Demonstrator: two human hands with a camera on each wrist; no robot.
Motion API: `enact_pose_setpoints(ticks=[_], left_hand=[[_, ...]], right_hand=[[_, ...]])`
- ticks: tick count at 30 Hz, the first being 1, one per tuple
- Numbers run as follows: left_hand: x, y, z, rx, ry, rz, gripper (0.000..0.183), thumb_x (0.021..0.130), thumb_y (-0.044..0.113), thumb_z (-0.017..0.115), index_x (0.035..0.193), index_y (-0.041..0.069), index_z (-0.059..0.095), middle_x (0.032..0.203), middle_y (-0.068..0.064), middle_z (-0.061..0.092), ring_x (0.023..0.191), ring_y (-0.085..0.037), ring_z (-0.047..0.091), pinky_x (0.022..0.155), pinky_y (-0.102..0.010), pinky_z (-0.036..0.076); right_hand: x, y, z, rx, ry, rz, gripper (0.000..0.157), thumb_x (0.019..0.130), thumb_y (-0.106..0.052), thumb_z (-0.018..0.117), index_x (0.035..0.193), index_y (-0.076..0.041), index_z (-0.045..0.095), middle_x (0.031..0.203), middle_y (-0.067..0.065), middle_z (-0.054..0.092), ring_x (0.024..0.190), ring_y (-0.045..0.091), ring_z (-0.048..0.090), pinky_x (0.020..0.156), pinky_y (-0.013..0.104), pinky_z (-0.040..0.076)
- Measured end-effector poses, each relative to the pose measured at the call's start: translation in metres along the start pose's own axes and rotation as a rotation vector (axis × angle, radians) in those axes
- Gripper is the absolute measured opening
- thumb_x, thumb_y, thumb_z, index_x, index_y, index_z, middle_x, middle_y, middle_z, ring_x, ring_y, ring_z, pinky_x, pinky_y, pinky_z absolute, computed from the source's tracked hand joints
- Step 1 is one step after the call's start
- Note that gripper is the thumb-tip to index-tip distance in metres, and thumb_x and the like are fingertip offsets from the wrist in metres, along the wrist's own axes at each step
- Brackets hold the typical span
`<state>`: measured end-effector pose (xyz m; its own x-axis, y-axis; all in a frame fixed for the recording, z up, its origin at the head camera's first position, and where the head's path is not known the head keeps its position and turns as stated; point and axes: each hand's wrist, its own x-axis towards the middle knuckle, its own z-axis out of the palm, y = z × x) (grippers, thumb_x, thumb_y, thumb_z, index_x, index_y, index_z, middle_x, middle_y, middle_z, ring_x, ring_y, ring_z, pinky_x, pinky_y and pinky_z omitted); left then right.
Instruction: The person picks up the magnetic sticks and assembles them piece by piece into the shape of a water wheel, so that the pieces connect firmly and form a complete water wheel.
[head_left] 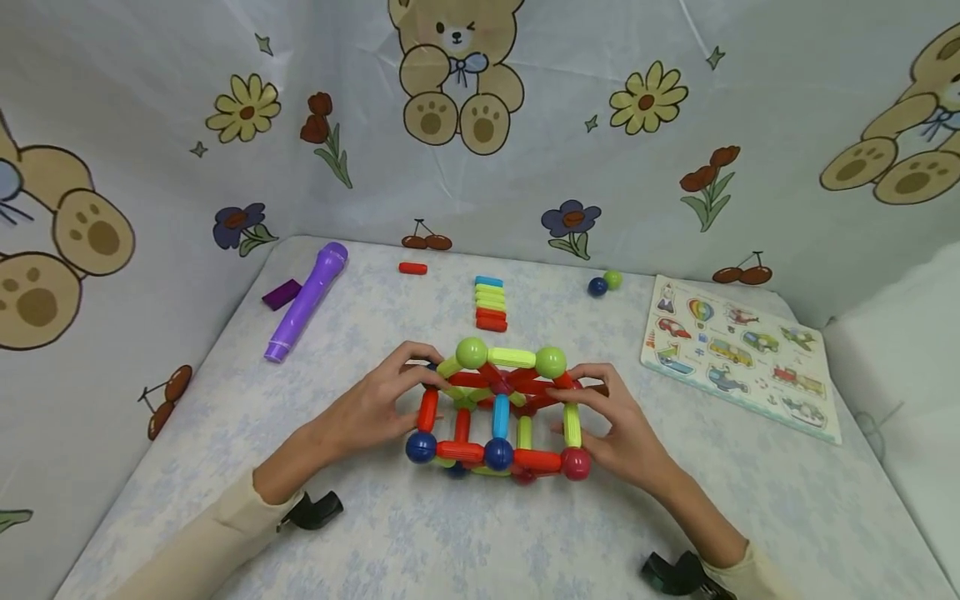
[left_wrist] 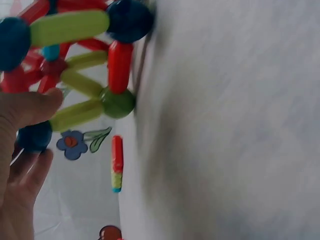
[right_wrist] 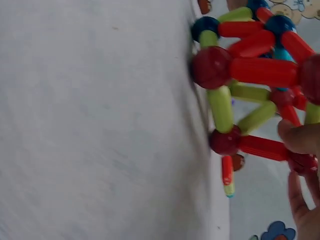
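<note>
A frame built of magnetic rods and balls [head_left: 461, 452] stands at the middle of the table, between both hands. Its rods are red, yellow-green and light blue; the balls are blue, green and dark red. My left hand [head_left: 367, 408] grips its left side, with thumb and fingers around a blue ball [left_wrist: 35, 136] in the left wrist view. On the opposite side, my right hand [head_left: 626, 433] holds a dark red corner ball [right_wrist: 301, 162], thumb on one side and fingers on the other. Some inner rods are hidden behind the front ones.
Behind the frame lies a row of loose rods [head_left: 491, 304], with one red rod [head_left: 412, 268] farther left. A purple toy microphone [head_left: 307, 302] and a dark purple block [head_left: 282, 294] lie left. Two loose balls [head_left: 597, 287] and a picture board [head_left: 738, 354] are to the right.
</note>
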<state>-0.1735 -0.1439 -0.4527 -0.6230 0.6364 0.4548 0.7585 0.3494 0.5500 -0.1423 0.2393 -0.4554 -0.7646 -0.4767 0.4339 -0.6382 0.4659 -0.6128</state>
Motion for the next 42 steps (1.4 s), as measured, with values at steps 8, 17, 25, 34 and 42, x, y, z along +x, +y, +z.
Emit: enact_pose_setpoints(ticks=[8, 17, 25, 34, 42], left_hand=[[0.02, -0.023, -0.042, -0.028, -0.129, -0.089, 0.037, 0.093, -0.013, 0.066, 0.122, 0.01, 0.067, 0.136, -0.009, 0.064, 0.129, -0.029, 0.063, 0.102, -0.049, 0.059], [0.101, -0.106, -0.074, 0.196, -0.19, -0.369, 0.038, 0.101, 0.006, 0.074, 0.137, 0.001, 0.065, 0.139, -0.018, 0.064, 0.131, -0.038, 0.059, 0.108, -0.054, 0.055], [0.134, -0.158, -0.065, 0.329, -0.271, -0.509, 0.046, 0.105, 0.009, 0.069, 0.15, 0.003, 0.061, 0.157, -0.02, 0.052, 0.148, -0.039, 0.045, 0.123, -0.055, 0.039], [0.122, -0.176, -0.046, 0.336, -0.233, -0.561, 0.036, 0.107, 0.006, 0.064, 0.143, 0.004, 0.067, 0.144, -0.018, 0.066, 0.135, -0.036, 0.059, 0.117, -0.053, 0.046], [0.099, -0.153, -0.049, 0.275, -0.099, -0.482, 0.024, 0.102, 0.006, 0.075, 0.126, 0.008, 0.075, 0.122, -0.013, 0.076, 0.112, -0.031, 0.07, 0.104, -0.05, 0.055]], right_hand=[[0.011, -0.002, -0.035, 0.06, -0.175, -0.005, 0.057, 0.085, 0.026, 0.066, 0.118, -0.02, 0.072, 0.133, 0.0, 0.064, 0.121, 0.014, 0.061, 0.095, 0.021, 0.057], [0.047, -0.004, -0.054, 0.115, -0.35, 0.112, 0.024, 0.103, 0.0, 0.068, 0.118, -0.017, 0.061, 0.118, -0.006, 0.069, 0.108, 0.016, 0.069, 0.094, 0.028, 0.06], [0.051, -0.005, -0.052, 0.151, -0.351, 0.127, 0.038, 0.1, -0.009, 0.078, 0.134, -0.016, 0.062, 0.123, -0.005, 0.072, 0.11, 0.015, 0.069, 0.093, 0.029, 0.061], [0.055, -0.008, -0.05, 0.141, -0.362, 0.127, 0.042, 0.1, -0.012, 0.078, 0.14, -0.015, 0.064, 0.128, -0.003, 0.072, 0.111, 0.016, 0.069, 0.092, 0.031, 0.061], [0.053, -0.005, -0.046, 0.127, -0.353, 0.132, 0.04, 0.1, -0.013, 0.078, 0.138, -0.015, 0.066, 0.127, -0.004, 0.073, 0.11, 0.016, 0.069, 0.094, 0.031, 0.061]])
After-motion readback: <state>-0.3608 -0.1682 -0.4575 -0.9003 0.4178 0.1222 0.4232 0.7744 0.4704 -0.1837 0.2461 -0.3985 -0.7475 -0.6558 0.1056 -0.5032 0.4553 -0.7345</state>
